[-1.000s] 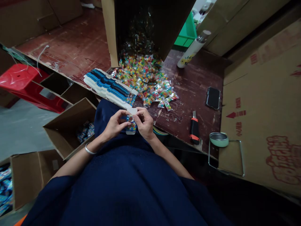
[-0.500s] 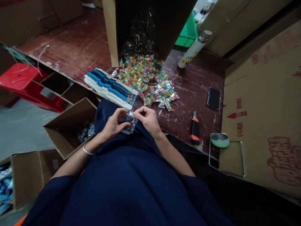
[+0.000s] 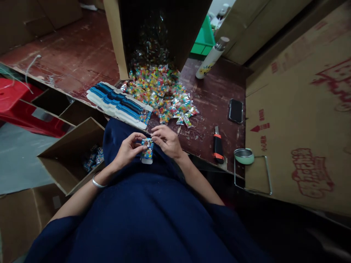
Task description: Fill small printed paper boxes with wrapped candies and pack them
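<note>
The left hand (image 3: 127, 149) has the small printed carton (image 3: 148, 151) pinched at its upper left side, thumb against the printed face and the forefinger curled near the top edge. The carton is over the lap, in front of the table edge, with its pale end flap (image 3: 147, 161) sticking out at the bottom. The right hand (image 3: 170, 144) is just beside the carton's upper right; its fingers are bent and loosely together, the thumb close below them, and I cannot tell whether the tips pinch anything or touch the carton.

For work on the carton's ends, a light grip on the sides would probably serve best: thin board like this (it looks like card) is likely to buckle if squeezed across the middle. Keeping the left thumb low on the face should leave the top edge free for the right fingertips, and a flap is best pressed along its fold rather than at a corner.

Beyond the hands, the row of flattened cartons (image 3: 117, 104) lies along the table (image 3: 208, 102) edge, beside the clear candy packets (image 3: 156, 89). The utility knife (image 3: 218, 147) has its blade out, so the right forearm should keep clear of it
</note>
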